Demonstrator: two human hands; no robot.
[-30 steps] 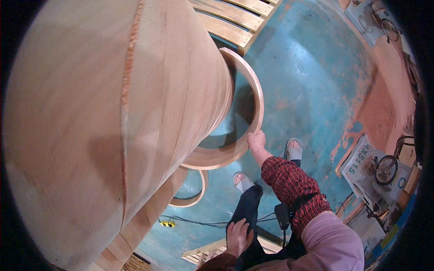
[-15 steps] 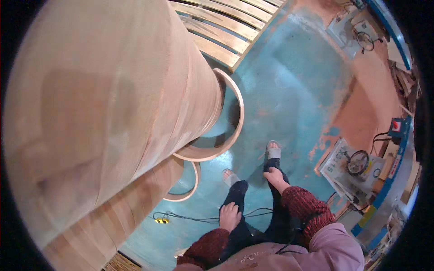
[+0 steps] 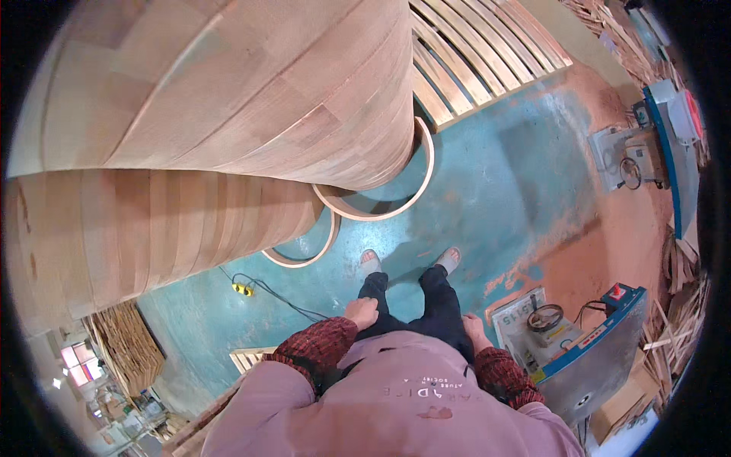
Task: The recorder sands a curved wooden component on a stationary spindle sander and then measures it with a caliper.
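My left hand is beside my left thigh, its fingers curled in, with no object showing in it. My right hand hangs by my right thigh, near the blue-edged machine; its fingers are mostly hidden from view. Both forearms wear dark red knitted sleeves. To the front left rises a large, pale wooden column of curved, banded pieces. A second wooden column stands next to it on the left. Round their lower ends on the floor show a larger wooden hoop and a smaller wooden hoop.
A slatted wooden pallet lies ahead. At the right stand a machine with a handwheel and a red switch, and another machine farther off. A yellow socket block with black cables lies on the blue floor. Wood strips are stacked at left.
My hands have come up off my knees to beside my thighs, and my body is more upright. The view has shifted, bringing more of the second column and the right-hand machine into sight.
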